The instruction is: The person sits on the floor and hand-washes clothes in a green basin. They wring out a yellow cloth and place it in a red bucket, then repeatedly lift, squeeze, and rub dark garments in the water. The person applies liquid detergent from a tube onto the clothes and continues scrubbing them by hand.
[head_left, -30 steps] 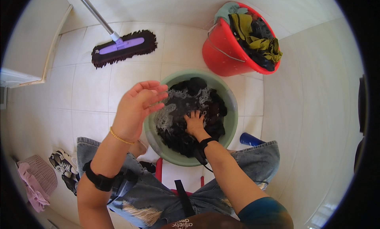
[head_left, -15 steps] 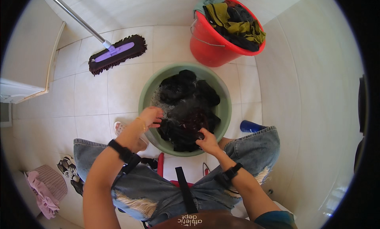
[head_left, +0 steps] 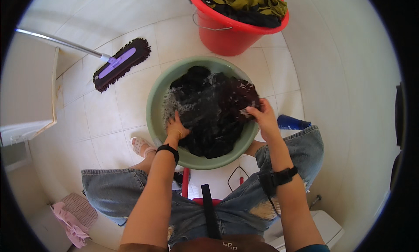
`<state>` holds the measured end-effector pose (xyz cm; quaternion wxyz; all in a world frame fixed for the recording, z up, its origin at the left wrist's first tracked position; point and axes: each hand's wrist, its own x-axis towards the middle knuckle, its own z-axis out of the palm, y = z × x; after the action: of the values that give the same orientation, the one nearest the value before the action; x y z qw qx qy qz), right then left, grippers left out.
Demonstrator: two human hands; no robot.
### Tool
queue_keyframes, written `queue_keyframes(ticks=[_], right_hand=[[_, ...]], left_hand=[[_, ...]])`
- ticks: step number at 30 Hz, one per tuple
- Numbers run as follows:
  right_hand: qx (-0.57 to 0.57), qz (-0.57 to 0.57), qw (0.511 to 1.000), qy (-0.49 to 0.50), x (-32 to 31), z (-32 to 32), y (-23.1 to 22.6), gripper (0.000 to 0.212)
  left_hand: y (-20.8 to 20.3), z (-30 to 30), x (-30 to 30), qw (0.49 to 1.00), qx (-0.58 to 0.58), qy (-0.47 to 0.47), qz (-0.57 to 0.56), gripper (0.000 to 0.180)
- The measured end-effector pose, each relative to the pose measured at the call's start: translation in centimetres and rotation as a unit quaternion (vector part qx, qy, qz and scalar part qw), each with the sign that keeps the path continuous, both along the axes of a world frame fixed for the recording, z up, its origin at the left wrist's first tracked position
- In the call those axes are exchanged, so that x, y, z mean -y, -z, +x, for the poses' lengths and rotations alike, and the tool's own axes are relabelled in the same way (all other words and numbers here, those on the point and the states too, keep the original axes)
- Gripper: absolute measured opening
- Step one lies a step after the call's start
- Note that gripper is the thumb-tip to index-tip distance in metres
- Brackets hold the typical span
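A green basin on the floor in front of me holds soapy water and soaked black clothes. At the basin's right side my right hand is closed on the edge of a wet dark maroon garment, thumb on top, part of it raised near the rim. White suds flecks dot this cloth. My left hand reaches over the left rim, fingers apart and pointing into the foamy water beside the black clothes. Nothing shows in its grasp; its fingertips are partly lost in the suds.
Behind the basin stands a red bucket heaped with dark and olive clothes. A purple flat mop rests on the tiles at the far left. A blue bottle lies by my right knee. A pink basket is at the lower left.
My right hand has moved right and away from me, spreading the maroon cloth toward the right rim. My left hand has lowered to the suds. The view has shifted.
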<state>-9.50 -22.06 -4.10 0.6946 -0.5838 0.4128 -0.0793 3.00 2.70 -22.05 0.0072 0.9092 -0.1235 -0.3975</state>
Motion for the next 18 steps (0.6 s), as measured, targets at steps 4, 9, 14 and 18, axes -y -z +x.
queue_keyframes(ticks=[4,9,14,18], right_hand=[[-0.107,0.103,0.989,0.021,-1.8,0.3,1.7,0.046],[-0.025,0.044,0.998,-0.046,-3.0,0.5,0.5,0.038],[0.027,0.096,0.993,-0.068,-3.8,0.5,-1.0,0.031],[0.077,0.088,0.984,-0.135,-5.4,0.4,-1.3,0.039]], left_hand=[[1.4,-2.1,-1.1,0.989,-0.124,-0.083,-0.005,0.099],[-1.7,-1.9,-2.7,0.984,-0.127,-0.003,-0.128,0.052],[-12.9,-0.5,-3.8,0.972,-0.090,-0.040,-0.213,0.038],[-23.2,0.4,-4.0,0.890,-0.148,-0.207,-0.377,0.026]])
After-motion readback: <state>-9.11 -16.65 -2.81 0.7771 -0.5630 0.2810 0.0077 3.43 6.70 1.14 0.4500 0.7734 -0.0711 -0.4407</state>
